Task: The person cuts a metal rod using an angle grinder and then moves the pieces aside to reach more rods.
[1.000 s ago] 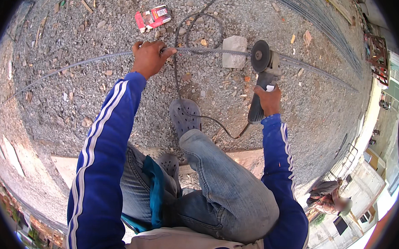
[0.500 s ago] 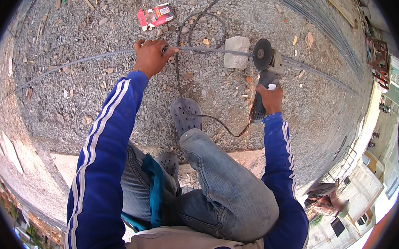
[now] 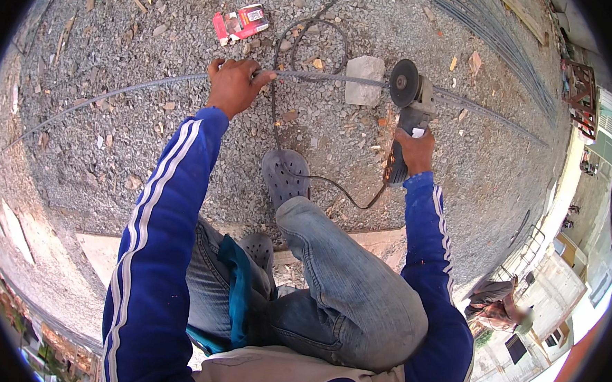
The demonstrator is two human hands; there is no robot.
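My left hand (image 3: 235, 85) is closed round a long thin steel bar (image 3: 145, 84) that crosses the gravel from left to right. In my right hand (image 3: 417, 151) is an angle grinder (image 3: 412, 120), gripped by its dark body. Its dark disc (image 3: 404, 83) stands at the bar, just right of a pale stone block (image 3: 364, 80) over which the bar passes. Whether the disc's edge touches the bar I cannot tell. Small orange sparks show near the grinder's lower end. A black cord (image 3: 334, 187) runs from the grinder across the ground, past my shoe (image 3: 285, 178).
A torn red and white box (image 3: 240, 24) lies beyond my left hand. Several long bars (image 3: 497, 45) lie at the far right. A wooden plank (image 3: 372, 246) runs near my feet. Another person (image 3: 500, 306) is off to the lower right.
Both hands, the bar and the grinder stay almost where they were. The sparks differ, with fewer trailing below the grinder now. The person at the right has shifted slightly.
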